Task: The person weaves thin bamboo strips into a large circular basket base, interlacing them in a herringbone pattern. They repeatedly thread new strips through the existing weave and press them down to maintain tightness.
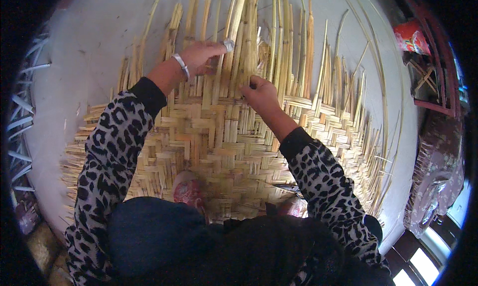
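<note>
A wide mat woven from flat, pale yellow split-cane strips (199, 149) lies on a smooth light-grey floor (57, 96), with long unwoven cane strips (242, 42) running from its far edge toward the top of the view. The left hand (201, 58), wearing a silver-coloured metal bracelet (182, 68) at the wrist, reaches in at the left side of these middle strips, a whitish wrap (228, 45) around one fingertip; whether it grips one cannot be told. The right hand (262, 94) is lower, near where the weave begins, its thumb and forefinger curled close together against the strips; whether one is pinched between them is hidden. Both sleeves are black-and-grey leopard-patterned knit with dark cuffs. A red-and-white patterned shoe (189, 191) rests on the mat's near part.
</note>
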A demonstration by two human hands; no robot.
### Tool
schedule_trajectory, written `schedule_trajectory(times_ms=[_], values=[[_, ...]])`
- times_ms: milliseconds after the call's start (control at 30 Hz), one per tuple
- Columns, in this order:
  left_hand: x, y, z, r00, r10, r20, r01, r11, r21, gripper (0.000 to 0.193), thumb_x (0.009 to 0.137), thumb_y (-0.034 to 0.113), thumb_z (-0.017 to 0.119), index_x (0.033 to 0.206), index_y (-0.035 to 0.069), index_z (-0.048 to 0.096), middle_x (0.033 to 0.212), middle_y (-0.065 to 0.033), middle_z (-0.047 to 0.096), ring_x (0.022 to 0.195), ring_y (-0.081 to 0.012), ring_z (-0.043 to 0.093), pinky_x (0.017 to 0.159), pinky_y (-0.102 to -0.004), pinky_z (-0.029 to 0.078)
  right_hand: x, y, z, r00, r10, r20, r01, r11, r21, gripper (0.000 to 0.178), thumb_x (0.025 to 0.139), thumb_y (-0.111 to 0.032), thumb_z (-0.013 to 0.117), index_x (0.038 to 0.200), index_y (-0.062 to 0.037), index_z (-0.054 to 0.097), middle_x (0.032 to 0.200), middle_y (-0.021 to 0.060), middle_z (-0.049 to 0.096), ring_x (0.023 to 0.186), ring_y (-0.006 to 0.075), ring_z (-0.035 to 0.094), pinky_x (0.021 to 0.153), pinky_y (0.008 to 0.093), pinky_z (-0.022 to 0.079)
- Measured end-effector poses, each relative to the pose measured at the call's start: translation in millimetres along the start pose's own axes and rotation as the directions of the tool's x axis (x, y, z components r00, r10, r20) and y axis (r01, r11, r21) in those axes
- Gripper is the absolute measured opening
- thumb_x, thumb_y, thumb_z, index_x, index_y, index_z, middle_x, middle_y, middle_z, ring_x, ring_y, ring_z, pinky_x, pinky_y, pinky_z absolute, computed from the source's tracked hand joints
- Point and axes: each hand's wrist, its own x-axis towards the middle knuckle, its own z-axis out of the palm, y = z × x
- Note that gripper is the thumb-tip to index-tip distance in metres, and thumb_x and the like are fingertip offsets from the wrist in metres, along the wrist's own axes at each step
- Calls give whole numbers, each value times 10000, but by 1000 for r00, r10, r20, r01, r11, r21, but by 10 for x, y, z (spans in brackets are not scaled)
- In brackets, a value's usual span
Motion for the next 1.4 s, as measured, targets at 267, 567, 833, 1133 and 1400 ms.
schedule_trajectory(times_ms=[267, 567, 833, 1133, 1400], values=[[-677, 150, 195, 929, 295, 225, -345, 463, 817, 278, 849, 317, 669, 888, 44, 631, 810, -114, 612, 758, -250, 608, 687, -382, 479, -48, -159, -21, 927, -345, 149, 376, 851, -367, 278, 863, -292, 683, 1021, -65, 657, 877, 166, 678, 816, 365, 652, 731, 427, 522], [-715, 235, 156, 926, 192, 324, -314, -82, 946, 277, 864, 302, 572, 927, 46, 656, 950, -181, 655, 929, -380, 612, 808, -476, 496, 172, -329, -116, 863, -221, 455, 456, 727, -513, 303, 855, -333, 668, 1035, -90, 653, 852, 174, 669, 844, 387, 639, 750, 466, 506], [-578, 10, -69, 989, 18, 148, -149, 105, 983, 308, 871, 319, 562, 948, 41, 669, 931, -171, 685, 903, -379, 645, 798, -478, 511, 129, -230, -90, 863, -351, 362, 488, 763, -423, 389, 850, -330, 659, 1159, -94, 644, 979, 185, 682, 906, 384, 646, 812, 452, 514], [-175, 27, -379, 947, -36, 320, -302, 249, 920, 295, 898, 310, 561, 879, 21, 617, 787, -197, 629, 704, -306, 611, 664, -444, 485, 176, -202, -96, 932, -204, 300, 303, 891, -338, 365, 897, -327, 645, 1126, -43, 667, 947, 161, 698, 829, 300, 676, 777, 369, 524], [111, 57, -386, 939, -204, 278, -219, 270, 938, 312, 843, 314, 588, 805, 10, 646, 714, -166, 637, 641, -297, 614, 609, -442, 480, 38, -178, 14, 945, -290, 155, 327, 869, -372, 247, 894, -320, 616, 992, -103, 682, 899, 154, 689, 830, 357, 660, 741, 449, 527]])
